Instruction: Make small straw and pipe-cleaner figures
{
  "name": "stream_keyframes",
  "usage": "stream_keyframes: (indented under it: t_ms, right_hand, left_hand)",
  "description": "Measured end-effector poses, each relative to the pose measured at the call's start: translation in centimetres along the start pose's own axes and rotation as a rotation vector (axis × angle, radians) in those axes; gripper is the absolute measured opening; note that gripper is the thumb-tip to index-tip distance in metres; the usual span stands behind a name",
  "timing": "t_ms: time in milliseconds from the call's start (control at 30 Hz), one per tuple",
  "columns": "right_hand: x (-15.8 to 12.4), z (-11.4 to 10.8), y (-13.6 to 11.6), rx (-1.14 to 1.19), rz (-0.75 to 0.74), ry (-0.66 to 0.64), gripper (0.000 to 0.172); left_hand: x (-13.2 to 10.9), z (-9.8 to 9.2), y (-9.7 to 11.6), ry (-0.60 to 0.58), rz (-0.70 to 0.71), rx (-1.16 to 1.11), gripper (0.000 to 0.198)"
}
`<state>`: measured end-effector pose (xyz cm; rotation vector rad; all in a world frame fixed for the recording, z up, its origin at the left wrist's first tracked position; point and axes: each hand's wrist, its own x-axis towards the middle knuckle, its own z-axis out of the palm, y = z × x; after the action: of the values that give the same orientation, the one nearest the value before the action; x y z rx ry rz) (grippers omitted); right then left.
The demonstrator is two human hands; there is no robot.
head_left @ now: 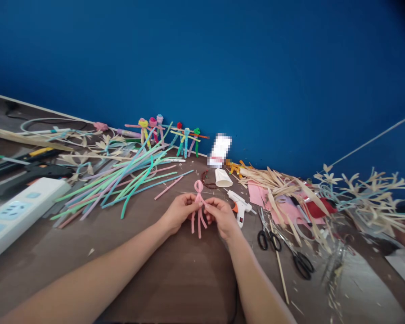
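Between my two hands, above the brown table, is a pink pipe cleaner figure (199, 186) with a loop at the top and several strands hanging down. My left hand (180, 212) pinches it at the left, just below the loop. From the right, my right hand (222, 216) has thumb and fingers closed on one of its strands. The fingertips partly hide the middle of the figure. Close by my right hand lies a white glue gun (239, 207) with an orange trigger.
Loose pastel pipe cleaners (121, 180) spread to the left, beside a white power strip (23, 211). Finished pipe cleaner figures (186, 137) lean at the blue wall. Scissors (268, 236), pink paper (258, 194), dried husks (273, 177) and a white cup (223, 178) lie toward the right.
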<state>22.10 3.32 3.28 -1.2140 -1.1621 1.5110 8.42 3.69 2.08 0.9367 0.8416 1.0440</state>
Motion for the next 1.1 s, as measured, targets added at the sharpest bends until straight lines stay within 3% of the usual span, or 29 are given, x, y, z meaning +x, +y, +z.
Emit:
stream_keyframes:
  t_ms: [200,367,567,700,967,1100]
  right_hand:
    - [-0.31,0.17,-0.43,0.032,0.051,-0.055,0.021]
    - [-0.57,0.63,-0.35,-0.064,0.031,-0.092,0.029]
    - [-0.03,0.15,0.18,-0.184,-0.027,0.034,0.017]
    - [0.23,-0.05,0.51,-0.219,-0.044,0.072,0.018]
    - [-0.52,0.50,-0.20,-0.144,-0.004,-0.119,0.016]
    - [-0.43,-0.13,-0.36,-0.035,0.084,-0.211,0.020]
  left_hand:
    - [0.07,-0.02,-0.23,0.078,0.045,0.074,0.019]
    - [-0.07,0.02,0.03,0.044,0.018,0.121,0.019]
    - [0.03,-0.21,0.07,0.006,-0.064,-0.013,0.022]
    - [0.03,-0.08,0.02,0.026,-0.074,-0.031,0.027]
    - [0.02,0.04,0.18,0.107,0.051,0.106,0.028]
    - [-0.07,-0.08,0.68,0.006,-0.032,0.001,0.026]
